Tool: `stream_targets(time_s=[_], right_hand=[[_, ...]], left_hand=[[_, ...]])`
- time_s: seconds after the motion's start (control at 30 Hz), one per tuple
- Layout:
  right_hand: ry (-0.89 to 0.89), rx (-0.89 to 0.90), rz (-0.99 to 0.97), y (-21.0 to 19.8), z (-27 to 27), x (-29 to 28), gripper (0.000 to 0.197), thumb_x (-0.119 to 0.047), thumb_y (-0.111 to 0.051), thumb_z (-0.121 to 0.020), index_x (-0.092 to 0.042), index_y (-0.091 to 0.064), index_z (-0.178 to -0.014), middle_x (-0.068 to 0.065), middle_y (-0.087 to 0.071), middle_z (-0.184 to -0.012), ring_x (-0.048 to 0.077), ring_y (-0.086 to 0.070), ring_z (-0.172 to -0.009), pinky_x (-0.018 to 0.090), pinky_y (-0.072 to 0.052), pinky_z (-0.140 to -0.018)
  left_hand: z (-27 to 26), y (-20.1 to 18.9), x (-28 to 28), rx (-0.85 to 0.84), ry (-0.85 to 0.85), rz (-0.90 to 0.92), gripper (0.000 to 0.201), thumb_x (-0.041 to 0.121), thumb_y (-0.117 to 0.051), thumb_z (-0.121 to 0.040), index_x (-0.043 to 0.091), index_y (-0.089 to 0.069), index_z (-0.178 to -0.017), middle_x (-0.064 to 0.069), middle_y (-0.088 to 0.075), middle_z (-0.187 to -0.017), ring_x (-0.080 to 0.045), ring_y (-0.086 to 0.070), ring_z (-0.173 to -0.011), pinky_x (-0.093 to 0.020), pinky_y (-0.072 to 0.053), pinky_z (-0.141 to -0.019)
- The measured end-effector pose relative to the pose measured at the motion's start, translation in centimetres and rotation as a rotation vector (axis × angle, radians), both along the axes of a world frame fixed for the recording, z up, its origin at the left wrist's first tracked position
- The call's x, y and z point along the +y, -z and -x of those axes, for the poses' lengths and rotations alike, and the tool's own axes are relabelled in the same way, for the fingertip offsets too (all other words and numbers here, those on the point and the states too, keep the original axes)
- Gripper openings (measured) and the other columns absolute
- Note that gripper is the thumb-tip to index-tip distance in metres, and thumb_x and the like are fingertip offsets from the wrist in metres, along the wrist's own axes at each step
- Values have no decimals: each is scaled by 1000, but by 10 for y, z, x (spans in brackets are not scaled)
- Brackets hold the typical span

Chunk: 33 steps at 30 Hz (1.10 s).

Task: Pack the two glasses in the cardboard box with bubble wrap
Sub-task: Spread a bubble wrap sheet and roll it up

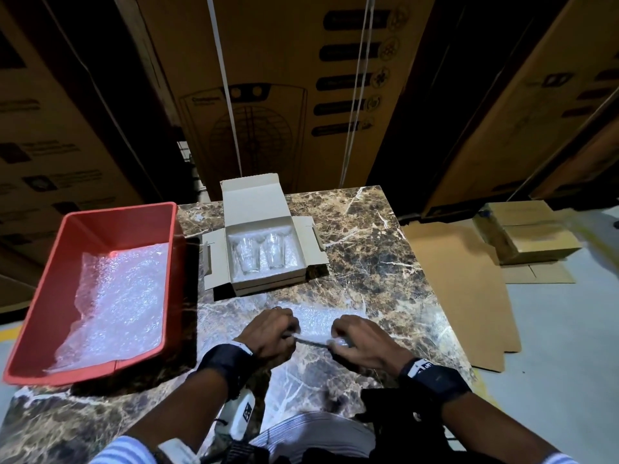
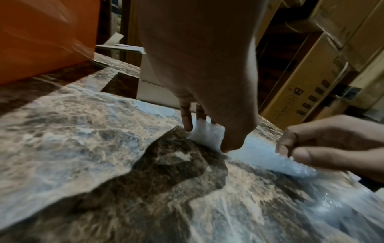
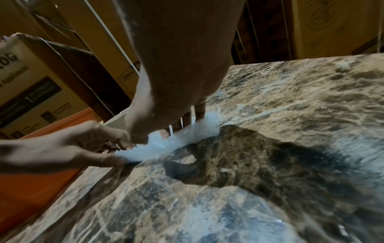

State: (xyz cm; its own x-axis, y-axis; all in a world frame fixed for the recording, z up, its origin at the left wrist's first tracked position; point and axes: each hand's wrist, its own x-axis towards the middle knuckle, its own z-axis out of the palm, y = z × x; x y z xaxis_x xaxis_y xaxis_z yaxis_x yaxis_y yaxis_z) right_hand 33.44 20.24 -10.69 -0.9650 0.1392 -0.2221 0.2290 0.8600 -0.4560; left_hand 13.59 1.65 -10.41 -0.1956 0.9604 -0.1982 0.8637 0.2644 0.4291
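Observation:
Two clear glasses (image 1: 249,254) (image 1: 275,251) lie side by side on bubble wrap inside the open cardboard box (image 1: 268,279) at the table's middle. Nearer to me, a sheet of bubble wrap (image 1: 316,321) lies on the marble table (image 1: 368,262). My left hand (image 1: 273,333) pinches its near edge (image 2: 207,134) between thumb and fingers. My right hand (image 1: 355,339) pinches the same edge (image 3: 187,133) a little to the right. Both hands hold the wrap just above the tabletop, and its near edge stands up between them.
A red plastic tub (image 1: 40,329) with more bubble wrap (image 1: 120,303) in it stands at the table's left. Tall cardboard cartons (image 1: 284,78) rise behind the table. Flat cardboard (image 1: 462,296) and small boxes (image 1: 526,232) lie on the floor to the right.

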Motion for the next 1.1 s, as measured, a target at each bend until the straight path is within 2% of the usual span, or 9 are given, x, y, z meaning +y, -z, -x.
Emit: stream_targets(time_s=[0.13,0.3,0.4,0.5,0.6,0.77,0.9,1.0,1.1], right_hand=[[28,-14,-28,8,-13,17,36,-51,-49,-91,-20,-59,-108,-4,-52,-105,15,-51,-90,35,-50,-76],[274,39,193,-2,-20,28,38,-51,-47,-91,-22,-66,-107,-12,-61,-98,5,-58,-81,18,-42,-69],[385,59,423,-10,-19,30,10,-34,-59,-100,-27,-66,-96,0,-71,-81,9,-62,-61,24,-48,-53],[521,60,605,-13,-17,32,11,-25,-63,-100,-17,-67,-95,6,-71,-83,16,-60,-59,28,-48,-49],[682,58,799,-12,-13,32,13,-20,-66,-97,-8,-69,-95,9,-67,-79,20,-53,-57,29,-40,-44],[668,38,660,-10,-5,38,33,-29,-62,-96,1,-59,-82,5,-54,-64,17,-47,-53,34,-37,-50],[637,16,494,-6,1,43,32,-22,-63,-98,-6,-59,-71,-2,-58,-57,12,-50,-47,26,-41,-48],[584,-12,342,-2,7,47,31,-19,-66,-95,-14,-54,-67,-6,-54,-56,2,-45,-46,21,-36,-47],[526,-44,163,2,11,47,28,-26,-67,-92,-18,-53,-68,-6,-50,-60,8,-43,-54,27,-31,-51]], left_hand=[[7,-4,0,-138,-118,-25,18,29,-63,-96,19,-72,-106,0,-69,-104,-17,-63,-95,-32,-51,-82],[11,-1,4,-249,-244,-73,6,19,-62,-94,21,-64,-100,0,-68,-98,-20,-65,-86,-35,-56,-79],[13,3,6,-309,-329,-69,19,23,-68,-92,27,-61,-110,3,-69,-104,-22,-66,-89,-31,-53,-76],[14,6,7,-461,-423,-94,49,37,-84,-80,32,-58,-122,15,-67,-110,-13,-71,-94,-24,-57,-76],[17,11,10,-463,-458,-106,50,27,-80,-84,30,-56,-128,9,-68,-112,-11,-67,-98,-18,-48,-77],[23,26,14,-521,-582,-204,36,17,-73,-92,27,-60,-124,1,-71,-94,-4,-48,-58,-24,-43,-62],[24,30,19,-492,-595,-236,31,18,-73,-92,29,-63,-119,8,-69,-103,-3,-61,-83,-32,-50,-79],[24,33,21,-423,-543,-214,29,21,-71,-93,26,-61,-120,3,-68,-110,-12,-59,-86,-31,-47,-79],[19,33,20,-248,-456,-188,31,39,-57,-90,30,-58,-120,7,-59,-119,-18,-57,-107,-36,-49,-89]])
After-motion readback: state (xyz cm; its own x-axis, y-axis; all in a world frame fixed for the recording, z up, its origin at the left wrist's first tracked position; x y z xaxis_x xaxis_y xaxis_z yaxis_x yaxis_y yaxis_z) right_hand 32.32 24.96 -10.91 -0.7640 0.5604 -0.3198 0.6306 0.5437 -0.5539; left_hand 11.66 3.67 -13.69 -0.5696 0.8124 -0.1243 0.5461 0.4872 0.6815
